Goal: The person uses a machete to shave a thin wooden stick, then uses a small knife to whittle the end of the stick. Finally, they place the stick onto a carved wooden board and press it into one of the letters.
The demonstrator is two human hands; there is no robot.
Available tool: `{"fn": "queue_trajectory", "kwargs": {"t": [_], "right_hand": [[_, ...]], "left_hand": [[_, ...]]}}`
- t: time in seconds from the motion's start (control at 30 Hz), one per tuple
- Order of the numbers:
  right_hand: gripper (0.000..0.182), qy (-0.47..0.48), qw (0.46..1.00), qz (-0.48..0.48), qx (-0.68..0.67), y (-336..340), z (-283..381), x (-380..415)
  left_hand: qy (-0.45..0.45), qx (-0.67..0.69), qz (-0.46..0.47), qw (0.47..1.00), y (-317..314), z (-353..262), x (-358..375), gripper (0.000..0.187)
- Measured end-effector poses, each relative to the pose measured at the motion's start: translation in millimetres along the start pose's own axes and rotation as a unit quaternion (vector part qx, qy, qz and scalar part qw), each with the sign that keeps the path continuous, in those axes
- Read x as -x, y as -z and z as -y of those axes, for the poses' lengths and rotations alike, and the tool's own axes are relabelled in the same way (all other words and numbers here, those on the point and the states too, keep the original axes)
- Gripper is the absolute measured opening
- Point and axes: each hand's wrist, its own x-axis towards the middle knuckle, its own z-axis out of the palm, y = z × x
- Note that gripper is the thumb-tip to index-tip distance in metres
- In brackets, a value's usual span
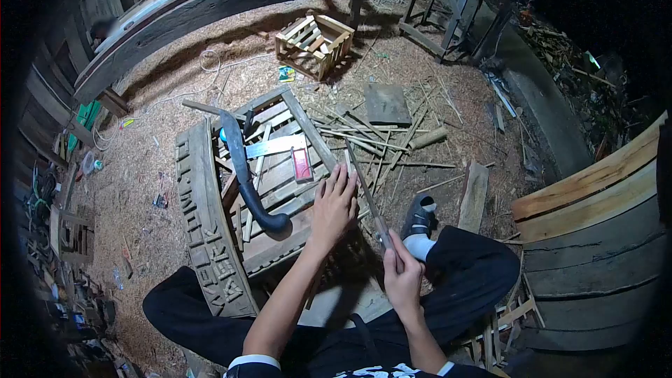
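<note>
My right hand (404, 273) is wrapped round the handle of a long, narrow-bladed tool (365, 192), which points up and away. Beside its blade, my left hand (334, 208) lies with fingers stretched forward on a thin wooden strip (349, 162) at the edge of a slatted wooden frame (310, 129). Whether the fingers press the strip is unclear. On the frame rest a dark curved-handled tool (243, 171), a metal square (276, 145) and a red and white box (302, 165). A carved wooden panel (213, 238) stands along the frame's left side.
A small wooden crate (315, 47) stands beyond the frame, below a long bench (231, 1). Wood strips (378, 141) and a square board (387, 104) lie on the shavings-covered floor. Large curved planks (595, 238) are at the right, near my knee.
</note>
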Motion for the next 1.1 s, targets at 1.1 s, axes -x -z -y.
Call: {"fn": "queue_trajectory", "kwargs": {"t": [1.1], "right_hand": [[0.04,0.02,1.0,-0.007,-0.004,-20.6,-10.7,-36.3]], "left_hand": [[-0.006,-0.021,0.024,0.999,4.9,-5.3,1.1,0.063]]}}
